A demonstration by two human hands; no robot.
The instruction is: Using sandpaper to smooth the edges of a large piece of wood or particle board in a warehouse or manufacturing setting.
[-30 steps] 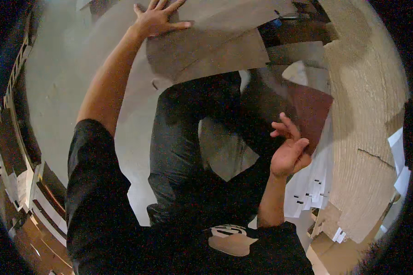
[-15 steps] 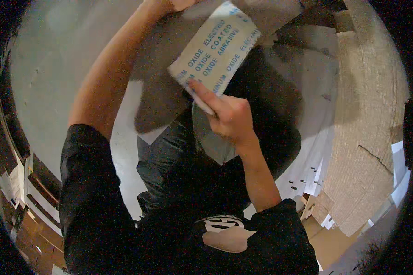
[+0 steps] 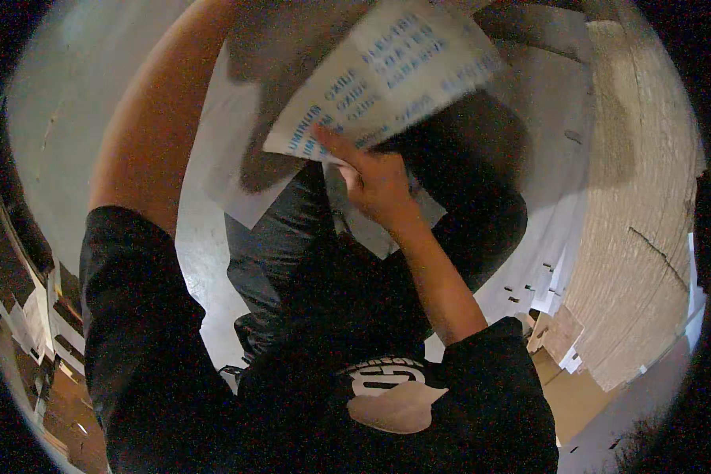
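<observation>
A sheet of sandpaper (image 3: 395, 79), its pale backing with blue print facing up, is held in my right hand (image 3: 378, 183) by its near edge. My index finger lies stretched along the backing, while the other fingers curl at the edge. The sheet's far part is smeared by motion. Raised on the left, my left forearm (image 3: 162, 110) runs out past the upper edge of the picture, so that hand is out of sight. Below the sheet are my legs in dark trousers (image 3: 272, 237).
A long brown panel with a wood-like grain (image 3: 636, 205) lies along the right, with a dark crack in it. Several small dark pieces (image 3: 513, 296) are on the pale surface beside it. Boards and scraps (image 3: 47, 332) lie at the lower left. Pale floor (image 3: 201, 261) shows left of my legs.
My left hand has gone out past the top edge. My right hand has shifted slightly left and up with the sandpaper, which now looks wider and more blurred.
</observation>
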